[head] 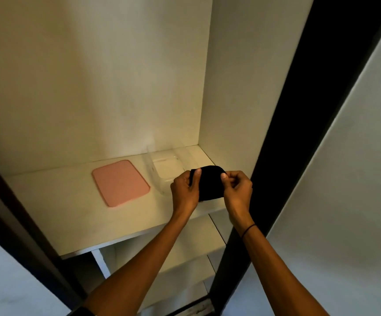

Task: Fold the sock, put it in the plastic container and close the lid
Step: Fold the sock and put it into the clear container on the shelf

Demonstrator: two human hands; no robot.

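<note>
While both hands hold it up, the black sock (pixel 208 183) hangs just above the front right part of the white shelf (pixel 70 206). It looks folded into a short, thick bundle. The left hand (pixel 184 190) pinches the sock's left edge, with its fingers (pixel 198 171) shut tight on the cloth. The right hand (pixel 237 189) pinches the right edge the same way, thumb and fingers closed on it. A thin black band (pixel 248 230) goes around the right wrist. Just behind the sock, the clear box (pixel 159 176) sits open on the shelf. The pink lid (pixel 120 182) lies flat beside the box, on its left.
</note>
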